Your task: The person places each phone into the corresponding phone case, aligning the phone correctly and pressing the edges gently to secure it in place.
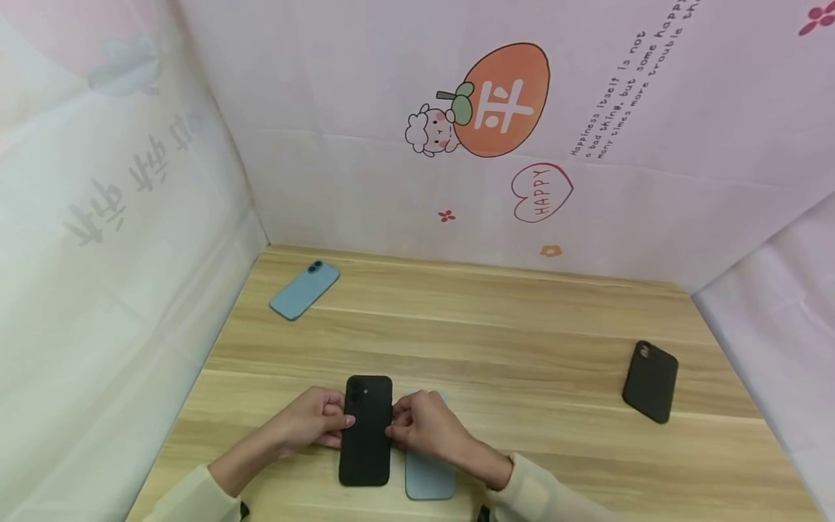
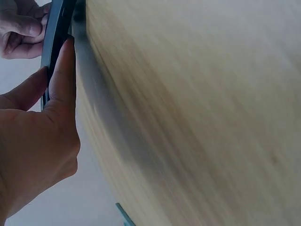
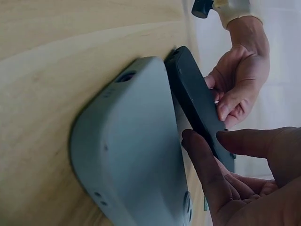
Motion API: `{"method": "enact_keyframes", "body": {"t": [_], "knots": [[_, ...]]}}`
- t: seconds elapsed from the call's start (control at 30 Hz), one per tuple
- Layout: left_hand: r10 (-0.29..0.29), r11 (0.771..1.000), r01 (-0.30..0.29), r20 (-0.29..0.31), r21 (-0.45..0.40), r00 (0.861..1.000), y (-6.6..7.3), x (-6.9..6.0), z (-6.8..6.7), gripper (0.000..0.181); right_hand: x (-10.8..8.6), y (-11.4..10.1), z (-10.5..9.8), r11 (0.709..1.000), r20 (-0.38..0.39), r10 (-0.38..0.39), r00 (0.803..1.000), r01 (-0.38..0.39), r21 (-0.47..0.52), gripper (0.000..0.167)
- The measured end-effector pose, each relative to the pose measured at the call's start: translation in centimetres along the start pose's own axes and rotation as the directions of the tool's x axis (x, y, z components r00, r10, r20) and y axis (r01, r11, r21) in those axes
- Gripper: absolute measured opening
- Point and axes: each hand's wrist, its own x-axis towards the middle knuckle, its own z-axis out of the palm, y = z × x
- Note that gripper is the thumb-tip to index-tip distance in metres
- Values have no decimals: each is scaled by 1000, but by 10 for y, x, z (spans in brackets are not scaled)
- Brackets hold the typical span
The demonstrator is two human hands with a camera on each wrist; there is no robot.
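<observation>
Two hands (image 1: 313, 420) (image 1: 429, 428) pinching one black phone (image 1: 367, 451) by opposite sides, long axis fore-and-aft, camera end pointing away.

blue phones (image 1: 304, 291) (image 1: 430, 478) : 2 | black phones or phone cases (image 1: 367, 453) (image 1: 650, 384) : 2 | hands (image 1: 313, 419) (image 1: 430, 428) : 2 | pale sleeves (image 1: 196, 499) (image 1: 541, 494) : 2 | table (image 1: 489, 326) : 1 | printed heart (image 1: 542, 192) : 1

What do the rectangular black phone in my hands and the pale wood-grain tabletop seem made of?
The rectangular black phone: perhaps matte plastic or coated glass; its back shows no sharp reflections. The pale wood-grain tabletop: wood or printed laminate, seemingly soft sheen, with long streaky grain.
</observation>
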Motion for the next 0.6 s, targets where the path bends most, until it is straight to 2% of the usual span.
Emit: {"method": "enact_keyframes", "body": {"t": [0.13,0.2,0.3,0.4,0.5,0.6], "knots": [[-1,997,3,-21,71,1000,-1,1,0,16,0,-2,-2,999,0,-12,1000,12,-38,21],[12,991,-7,-37,135,999,-2,2,-1,14,-1,-3,-2,999,4,-6,1000,6,-45,26],[46,963,-26,-68,268,997,-1,3,0,10,-1,-4,-3,999,11,8,1000,-7,-54,32],[87,920,-41,-100,390,991,1,3,1,11,-2,-4,-2,998,19,14,1000,-13,-67,35],[107,897,-41,-126,439,986,4,4,3,18,-2,-5,-3,997,23,12,1000,-10,-80,36],[110,897,-34,-149,440,983,4,4,5,29,-1,-4,-3,996,26,11,1000,-9,-91,37]]}}
